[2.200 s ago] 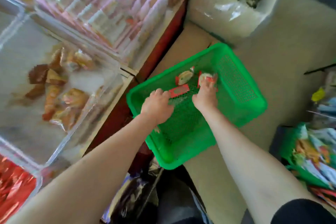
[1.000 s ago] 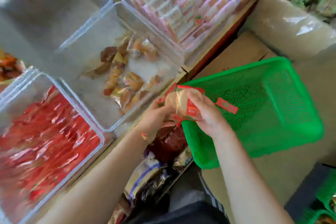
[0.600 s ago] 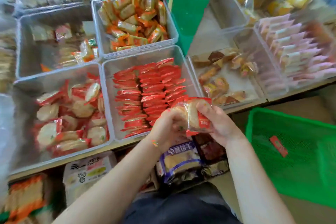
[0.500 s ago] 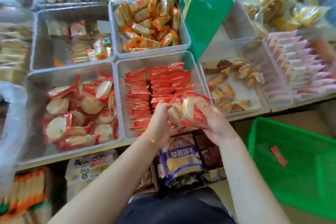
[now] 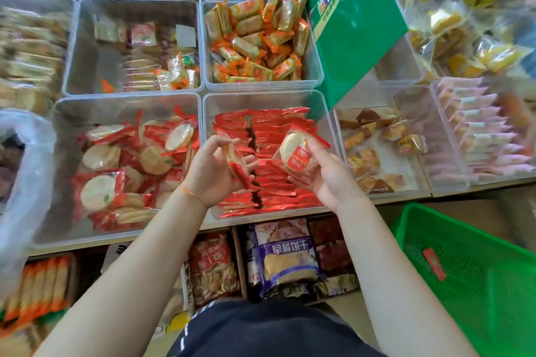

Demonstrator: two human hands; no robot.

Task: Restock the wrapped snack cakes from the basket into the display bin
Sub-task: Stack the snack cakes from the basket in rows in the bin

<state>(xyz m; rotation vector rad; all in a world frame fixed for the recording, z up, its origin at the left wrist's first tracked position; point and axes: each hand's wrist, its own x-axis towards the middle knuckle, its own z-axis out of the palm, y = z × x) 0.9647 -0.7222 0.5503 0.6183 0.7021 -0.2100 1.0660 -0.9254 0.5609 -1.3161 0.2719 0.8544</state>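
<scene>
Holding one round, pale, red-wrapped snack cake [image 5: 295, 151] in the right hand [image 5: 330, 174] and another [image 5: 236, 162] pinched in the left hand [image 5: 211, 171], above the clear plastic bins [image 5: 203, 101]; light, crushable, best gripped by wrapper edges.

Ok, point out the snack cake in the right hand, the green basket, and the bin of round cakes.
snack cake [image 5: 295, 151], head view, on its round face.
green basket [image 5: 481, 295], head view, on its mesh floor.
round-cake bin [image 5: 59, 171], head view, on its left wall.
</scene>
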